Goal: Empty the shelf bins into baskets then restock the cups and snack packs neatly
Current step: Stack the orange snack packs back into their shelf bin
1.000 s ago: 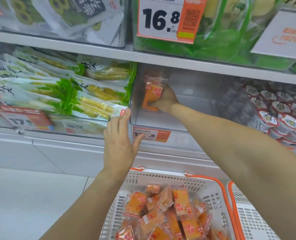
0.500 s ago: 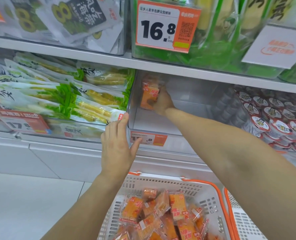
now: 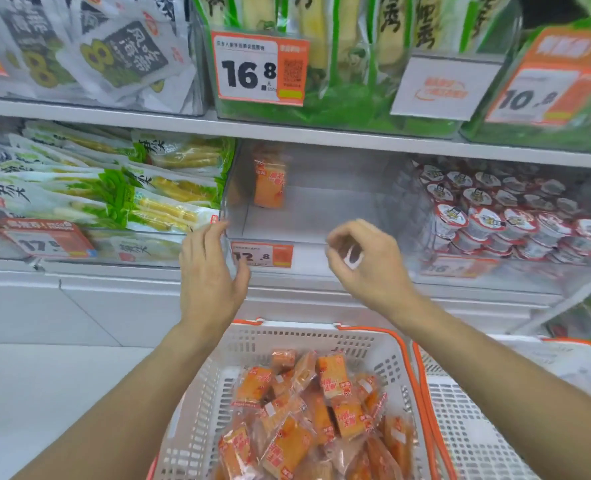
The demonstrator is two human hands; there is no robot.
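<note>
Shop shelving fills the view, with clear bins in rows and orange price tags on their fronts. On the middle shelf, the clear bin (image 3: 308, 216) in the centre holds a single orange snack pack (image 3: 269, 183), standing upright against its left wall near the back. To its left sits a bin of green-and-yellow packets (image 3: 121, 188); to its right, a bin of stacked cups (image 3: 501, 216) with red-and-white lids.

The left hand (image 3: 207, 275) is raised with fingers straight and together, fingertips touching the front left corner of the clear bin, thumb spread beside the 12.8 price tag (image 3: 262, 255); its grip is wide and holds nothing. The right hand (image 3: 366, 261) hovers in front of the bin, apart from it, fingers loosely curled toward the thumb, its grip narrow and empty.

Below the hands, a white basket (image 3: 287, 341) with orange handles holds a heap of orange snack packs (image 3: 308, 417). A second white basket (image 3: 477, 410) stands just beside it on the right.
</note>
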